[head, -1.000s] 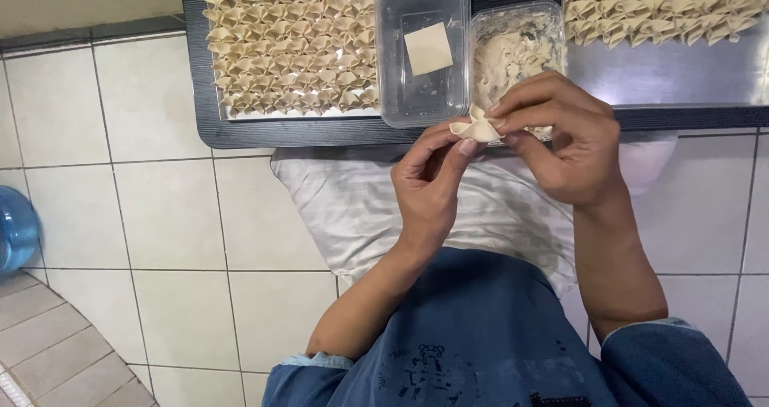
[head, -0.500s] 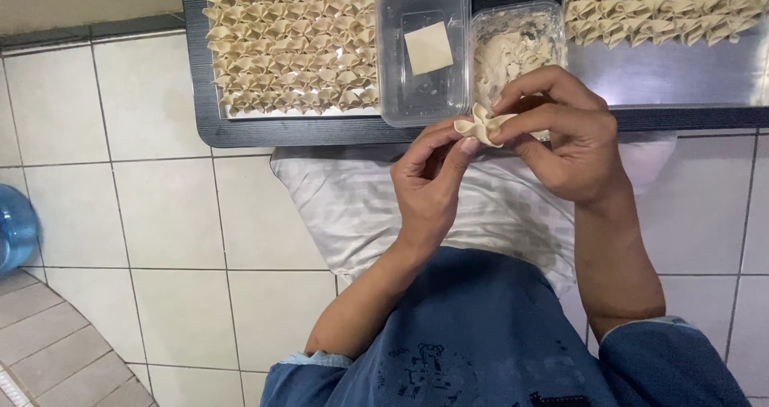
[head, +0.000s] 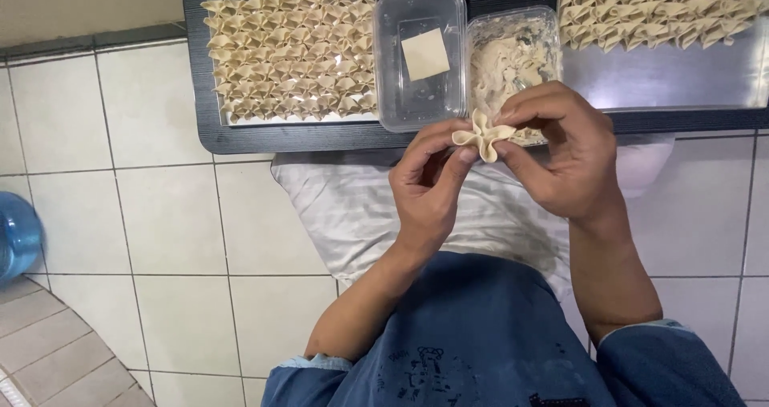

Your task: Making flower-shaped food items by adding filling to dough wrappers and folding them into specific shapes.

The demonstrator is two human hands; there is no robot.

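A folded, pleated dumpling is pinched between both my hands in front of my chest. My left hand holds its lower left side with thumb and fingertips. My right hand grips its right side from above. Just beyond them stand two clear plastic tubs: one with a single square wrapper in it, the other holding pale filling.
A black tray carries a sheet of several folded dumplings. A metal tray at the right holds more folded dumplings. A white cloth lies on my lap. White floor tiles and a blue water bottle are at the left.
The wrapper between my fingers has gone from a loose fold to a gathered, pleated shape. Both hands stayed in about the same place.
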